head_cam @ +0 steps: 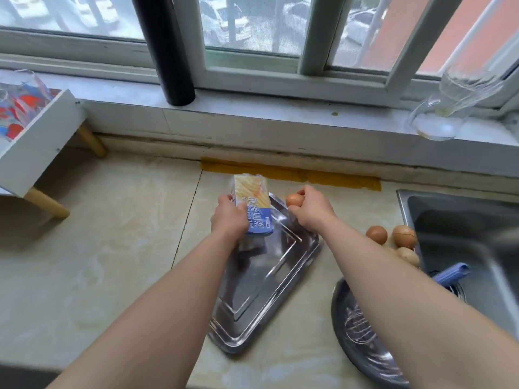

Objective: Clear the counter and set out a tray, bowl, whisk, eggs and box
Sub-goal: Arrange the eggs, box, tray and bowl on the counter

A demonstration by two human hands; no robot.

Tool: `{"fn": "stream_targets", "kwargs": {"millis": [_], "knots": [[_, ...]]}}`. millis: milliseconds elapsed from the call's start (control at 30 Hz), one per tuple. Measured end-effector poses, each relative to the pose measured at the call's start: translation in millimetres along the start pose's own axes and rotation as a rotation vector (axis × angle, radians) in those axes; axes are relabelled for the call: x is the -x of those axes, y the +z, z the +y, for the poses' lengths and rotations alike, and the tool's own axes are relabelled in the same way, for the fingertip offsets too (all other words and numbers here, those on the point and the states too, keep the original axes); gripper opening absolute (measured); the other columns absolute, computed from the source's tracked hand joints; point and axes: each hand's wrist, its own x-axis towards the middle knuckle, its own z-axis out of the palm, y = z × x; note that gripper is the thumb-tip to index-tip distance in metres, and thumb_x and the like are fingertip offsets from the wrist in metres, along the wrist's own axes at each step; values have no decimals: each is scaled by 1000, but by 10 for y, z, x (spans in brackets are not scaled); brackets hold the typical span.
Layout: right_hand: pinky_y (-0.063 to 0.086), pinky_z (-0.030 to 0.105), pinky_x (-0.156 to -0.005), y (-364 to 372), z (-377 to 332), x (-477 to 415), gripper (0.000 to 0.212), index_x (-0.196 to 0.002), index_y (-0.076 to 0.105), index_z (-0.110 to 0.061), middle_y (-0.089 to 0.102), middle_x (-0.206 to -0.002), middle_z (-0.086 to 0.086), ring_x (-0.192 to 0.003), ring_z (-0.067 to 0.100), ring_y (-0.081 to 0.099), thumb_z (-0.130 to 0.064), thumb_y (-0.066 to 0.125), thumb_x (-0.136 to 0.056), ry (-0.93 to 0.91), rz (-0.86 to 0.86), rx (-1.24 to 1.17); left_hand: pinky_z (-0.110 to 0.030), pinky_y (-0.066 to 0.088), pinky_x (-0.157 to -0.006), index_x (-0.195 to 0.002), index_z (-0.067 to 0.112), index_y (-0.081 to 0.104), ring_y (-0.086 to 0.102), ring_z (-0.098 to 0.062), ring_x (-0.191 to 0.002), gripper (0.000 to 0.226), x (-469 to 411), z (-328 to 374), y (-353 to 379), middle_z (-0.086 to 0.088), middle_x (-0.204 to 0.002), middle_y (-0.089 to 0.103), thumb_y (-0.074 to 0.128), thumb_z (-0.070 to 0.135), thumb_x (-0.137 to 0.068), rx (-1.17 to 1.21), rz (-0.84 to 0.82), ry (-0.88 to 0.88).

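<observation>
A steel tray [269,293] lies at an angle on the counter in front of me. My left hand [229,219] grips a blue and yellow butter box [254,204], holding it upright over the tray's far end. My right hand [310,210] holds a brown egg [295,200] just past the tray's far right corner. Three more eggs [393,240] lie on the counter beside the sink. A steel bowl [362,357] at the lower right holds a wire whisk [361,328] with a blue handle, partly hidden by my right forearm.
A steel sink [460,242] takes up the right side. On the windowsill stand a black cylinder [164,49] and a glass jug [452,108]. A white shelf on wooden legs [36,147] stands at the left, with beige counter between it and the tray.
</observation>
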Motion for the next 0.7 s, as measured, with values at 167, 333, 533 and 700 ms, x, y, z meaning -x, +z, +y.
{"fn": "stream_targets", "kwargs": {"millis": [167, 333, 533, 700], "knots": [[46, 39, -95, -570, 495, 65, 45, -125, 48, -15, 57, -126, 10, -115, 31, 52, -30, 63, -86, 71, 80, -28, -46, 51, -92, -125, 12, 44, 60, -33, -107, 35, 289, 336, 546, -13, -119, 62, 47, 29, -95, -20, -110, 72], [48, 42, -95, -928, 985, 98, 43, -128, 45, -18, 56, -126, 9, -112, 30, 53, -28, 59, -89, 140, 109, -11, -44, 48, -95, -126, 13, 46, 60, -34, -107, 36, 515, 533, 1073, -14, -118, 64, 49, 27, -94, -92, -177, 118], [47, 42, -95, -1109, 1385, 16, 41, -129, 45, -18, 57, -126, 10, -111, 31, 55, -24, 56, -91, 174, 98, 74, -45, 47, -95, -127, 13, 45, 60, -34, -108, 35, 593, 607, 1489, -14, -119, 63, 48, 28, -95, -220, -187, 123], [45, 42, -98, -1119, 1551, -97, 41, -130, 46, -22, 57, -127, 8, -114, 31, 54, -23, 57, -91, 178, 78, 114, -45, 46, -98, -131, 10, 43, 58, -34, -114, 39, 594, 621, 1704, -15, -127, 60, 49, 27, -96, -307, -211, 105]]}}
